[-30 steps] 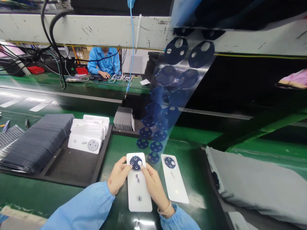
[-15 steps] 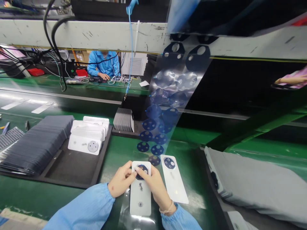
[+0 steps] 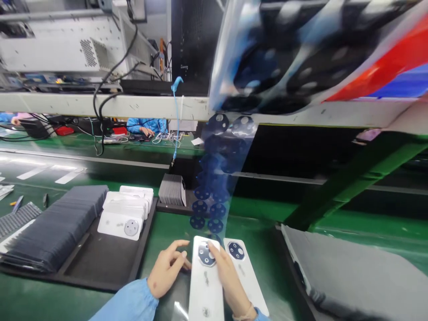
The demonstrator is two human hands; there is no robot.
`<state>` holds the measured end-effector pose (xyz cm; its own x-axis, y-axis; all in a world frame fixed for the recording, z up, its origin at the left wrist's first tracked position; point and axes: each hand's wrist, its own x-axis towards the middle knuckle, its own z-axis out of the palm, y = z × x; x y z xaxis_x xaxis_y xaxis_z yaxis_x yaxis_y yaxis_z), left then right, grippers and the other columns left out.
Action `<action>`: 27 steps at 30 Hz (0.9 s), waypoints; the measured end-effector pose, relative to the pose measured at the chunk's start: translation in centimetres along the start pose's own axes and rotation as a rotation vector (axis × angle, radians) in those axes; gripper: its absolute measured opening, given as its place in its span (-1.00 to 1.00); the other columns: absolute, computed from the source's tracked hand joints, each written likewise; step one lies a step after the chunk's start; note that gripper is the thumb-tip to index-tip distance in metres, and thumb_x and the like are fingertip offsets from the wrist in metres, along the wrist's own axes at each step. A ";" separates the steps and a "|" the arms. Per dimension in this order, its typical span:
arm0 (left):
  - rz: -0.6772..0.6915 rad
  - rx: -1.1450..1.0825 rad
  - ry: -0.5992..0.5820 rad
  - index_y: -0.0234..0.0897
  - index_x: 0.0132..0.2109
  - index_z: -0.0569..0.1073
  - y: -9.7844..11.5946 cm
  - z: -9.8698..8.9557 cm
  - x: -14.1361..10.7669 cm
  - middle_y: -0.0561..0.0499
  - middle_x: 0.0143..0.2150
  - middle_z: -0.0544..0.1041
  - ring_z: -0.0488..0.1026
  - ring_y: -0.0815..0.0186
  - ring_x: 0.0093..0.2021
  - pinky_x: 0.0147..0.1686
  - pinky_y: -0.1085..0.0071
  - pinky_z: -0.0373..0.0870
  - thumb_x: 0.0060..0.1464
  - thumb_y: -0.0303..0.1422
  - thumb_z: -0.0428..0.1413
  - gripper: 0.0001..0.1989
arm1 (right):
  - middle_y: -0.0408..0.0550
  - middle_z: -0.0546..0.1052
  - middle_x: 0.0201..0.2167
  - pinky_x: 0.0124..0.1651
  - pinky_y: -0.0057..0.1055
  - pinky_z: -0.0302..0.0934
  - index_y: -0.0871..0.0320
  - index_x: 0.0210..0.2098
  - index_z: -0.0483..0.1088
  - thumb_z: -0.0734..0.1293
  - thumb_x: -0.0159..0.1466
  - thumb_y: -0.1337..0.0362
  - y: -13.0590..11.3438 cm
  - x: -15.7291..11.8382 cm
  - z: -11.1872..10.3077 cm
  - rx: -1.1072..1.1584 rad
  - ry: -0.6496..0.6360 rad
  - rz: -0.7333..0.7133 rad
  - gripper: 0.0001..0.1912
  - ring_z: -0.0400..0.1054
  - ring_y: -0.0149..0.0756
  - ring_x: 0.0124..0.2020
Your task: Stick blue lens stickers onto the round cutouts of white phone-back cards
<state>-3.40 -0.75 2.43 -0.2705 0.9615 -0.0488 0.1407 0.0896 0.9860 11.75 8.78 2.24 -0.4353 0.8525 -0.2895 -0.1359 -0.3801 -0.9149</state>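
A white phone back cover (image 3: 206, 296) with a dark octagonal camera area lies at the front middle. My right hand (image 3: 230, 278) grips it by its right edge, thumb by the camera area, other fingers out of sight beneath. Just left of the cover, my left hand (image 3: 167, 269) is off it, with thumb and fingers apart and nothing in them. To the right lies a second white back cover (image 3: 249, 278), partly behind my right hand. A clear strip of dark round stickers (image 3: 216, 209) hangs down to the bench behind the covers.
At left, a black tray (image 3: 100, 267) holds stacked dark sheets (image 3: 67, 223) and white covers (image 3: 123, 216). A small rack of covers (image 3: 172, 191) stands behind. Grey covered sheets (image 3: 361, 272) fill a right-hand tray. A rail (image 3: 147, 107) crosses overhead; a co-worker's hand (image 3: 146, 131) shows beyond.
My left hand has come off the cover and moved left. The cover, in my right hand, has shifted slightly right and nearer. The camera view has tipped upward.
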 end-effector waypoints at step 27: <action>0.016 1.277 0.294 -0.19 -0.40 0.28 2.6 -18.2 1.2 -0.16 0.07 0.48 0.38 -0.01 0.12 0.14 0.13 0.23 -0.20 -0.39 0.27 -0.72 | 0.07 0.55 -0.20 -0.28 -0.24 0.33 0.12 -0.09 0.35 0.27 0.08 -0.19 -2.5 3.4 -10.6 -0.545 0.398 -0.380 -0.41 0.44 -0.07 -0.26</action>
<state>-20.72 -4.09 7.86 -0.4339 0.8870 0.1580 0.8995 0.4163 0.1327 20.04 16.42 0.60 -0.0802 0.9929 0.0875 0.2899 0.1072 -0.9510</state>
